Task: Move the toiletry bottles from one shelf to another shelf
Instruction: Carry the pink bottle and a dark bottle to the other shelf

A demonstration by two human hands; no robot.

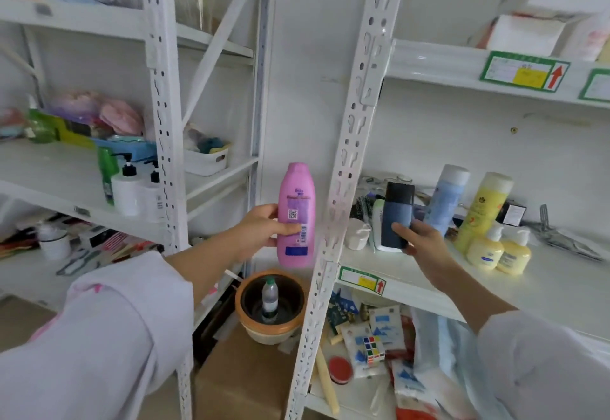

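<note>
The left hand [260, 231] grips the pink bottle [296, 215] upright in the gap between the two shelving units; the thumb lies across the label near the barcode and the fingers wrap behind the body. The right hand [421, 238] grips the dark blue bottle [396, 218] around its lower half, fingers curled on the side, with the base just above or on the right shelf [544, 287]. On that shelf stand a light blue bottle [444, 198], a tall yellow bottle [483, 210] and two small yellow pump bottles [500, 249]
</note>
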